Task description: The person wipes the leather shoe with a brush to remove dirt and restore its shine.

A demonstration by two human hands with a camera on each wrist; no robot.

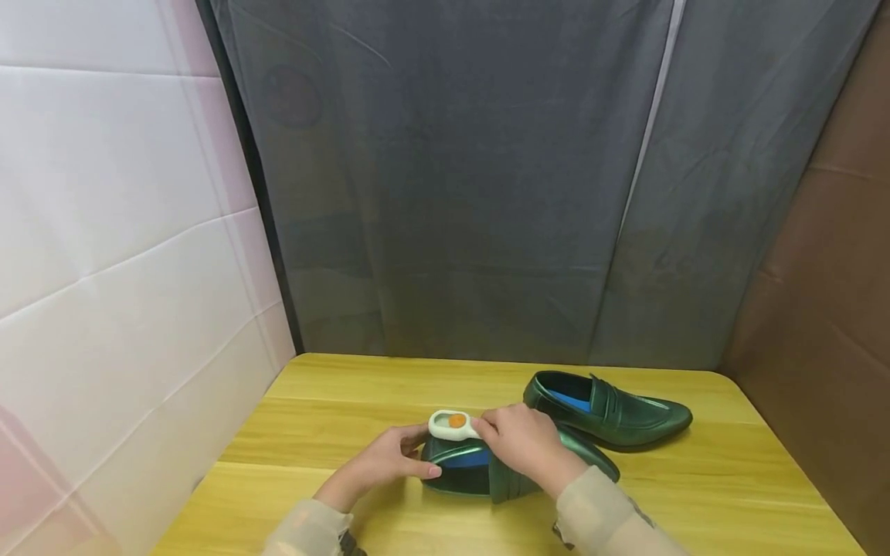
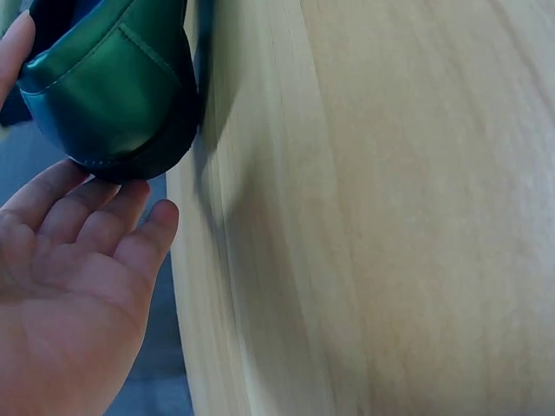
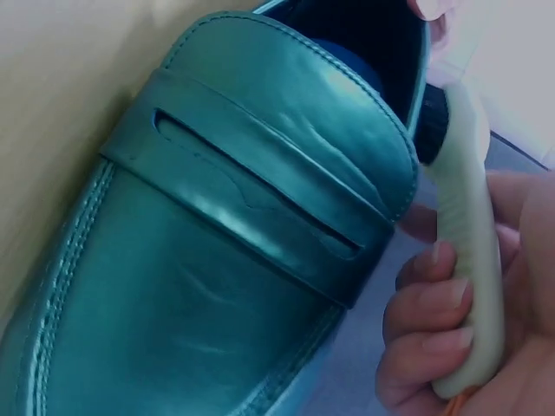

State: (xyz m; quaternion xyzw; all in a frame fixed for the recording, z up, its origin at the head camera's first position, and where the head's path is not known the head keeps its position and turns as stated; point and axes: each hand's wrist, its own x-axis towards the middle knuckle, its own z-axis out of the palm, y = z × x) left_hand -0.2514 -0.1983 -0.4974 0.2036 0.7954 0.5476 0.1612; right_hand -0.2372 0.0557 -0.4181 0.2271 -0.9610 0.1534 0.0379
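Observation:
A shiny dark green loafer [image 1: 506, 480] with a blue insole lies near the table's front, its toe pointing right. My left hand [image 1: 391, 454] holds it at the heel, thumb at the opening and fingers against the outside of the heel in the left wrist view. In my right hand [image 1: 526, 442] is a brush with a whitish handle [image 3: 473, 230] and an orange spot on its head. Its dark bristles [image 3: 432, 126] are at the loafer's side, close to the opening. The right fingers curl round the handle.
The matching green loafer [image 1: 643, 417] stands behind and to the right, toe to the right. Both shoes are on a yellow wood-grain table [image 1: 375, 386]. A grey curtain [image 1: 452, 193] hangs behind it, with a white panel [image 1: 118, 232] at left and a brown one [image 1: 827, 270] at right.

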